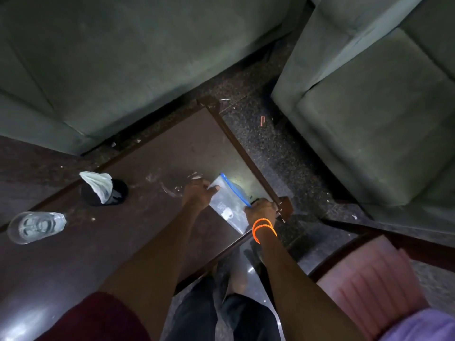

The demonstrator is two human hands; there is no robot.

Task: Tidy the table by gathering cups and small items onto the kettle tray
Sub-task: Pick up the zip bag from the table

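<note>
A clear plastic zip bag with a blue seal strip lies at the right end of the dark wooden table. My left hand pinches its upper left corner. My right hand, with orange bands on the wrist, grips the bag's right end by the table corner. A black cup stuffed with a white tissue stands at the table's left part. An empty clear glass stands further left near the front. No kettle tray is in view.
Grey-green sofas border the table at the back and right, with a narrow strip of speckled floor between. White crumbs and smears mark the tabletop near my left hand. A pink cushioned seat sits at lower right.
</note>
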